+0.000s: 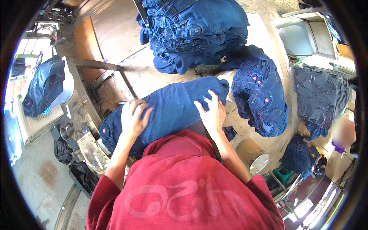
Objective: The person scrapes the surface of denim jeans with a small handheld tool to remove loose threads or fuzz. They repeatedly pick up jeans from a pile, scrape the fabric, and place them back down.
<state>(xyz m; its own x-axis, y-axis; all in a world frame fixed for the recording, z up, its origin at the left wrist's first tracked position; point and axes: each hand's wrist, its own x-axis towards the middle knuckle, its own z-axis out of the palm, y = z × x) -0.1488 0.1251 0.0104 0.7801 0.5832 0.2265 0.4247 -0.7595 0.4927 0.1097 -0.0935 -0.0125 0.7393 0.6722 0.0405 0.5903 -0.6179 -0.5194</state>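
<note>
A pair of dark blue jeans [172, 103] lies laid out crosswise close in front of my body, with a small red tag near its left end. My left hand [134, 119] rests over the left part of the denim, fingers apart and slightly blurred. Toward the right end, my right hand [212, 113] hovers on or just above the cloth with its fingers spread and bent. Neither hand grips anything. Whether the fingertips press on the fabric is hard to tell. What supports the jeans is hidden beneath them.
A tall stack of blue jeans [195, 34] stands ahead. More jeans with red tags [260, 96] are heaped at the right. Dark grey garments [320, 94] hang farther right, near another person [343, 132]. A wooden frame [86, 94] stands left, and a round tin [253, 153] sits by my right arm.
</note>
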